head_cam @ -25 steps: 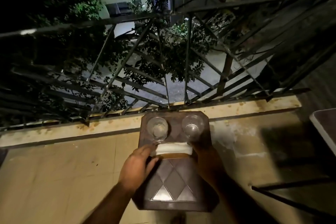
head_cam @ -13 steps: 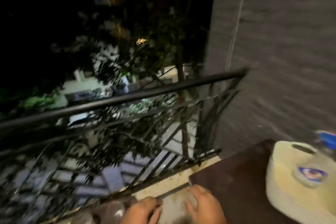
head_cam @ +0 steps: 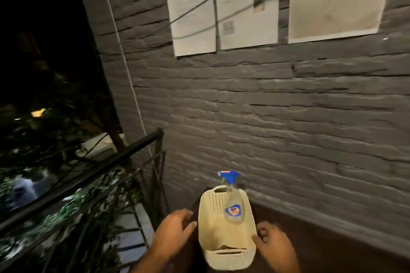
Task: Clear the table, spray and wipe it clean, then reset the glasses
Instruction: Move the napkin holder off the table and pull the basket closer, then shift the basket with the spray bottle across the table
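Note:
A cream perforated plastic basket (head_cam: 224, 252) stands on a dark brown table (head_cam: 310, 248) against the wall. Inside it leans a clear spray bottle (head_cam: 231, 206) with a blue trigger head and a round label. My left hand (head_cam: 175, 232) hovers at the basket's left side, fingers relaxed and spread, holding nothing. My right hand (head_cam: 273, 244) is at the basket's right side, fingers loosely curled near the rim; whether it touches the rim is unclear. No glasses or cloth are in view.
A grey brick wall (head_cam: 266, 117) with three paper sheets (head_cam: 246, 4) taped high up runs behind the table. A black metal balcony railing (head_cam: 88, 175) stands to the left, with dark foliage beyond it.
The view swung right from the small stool with two glasses to the table with the basket. Both hands left the glasses and white cloth and now flank the basket.

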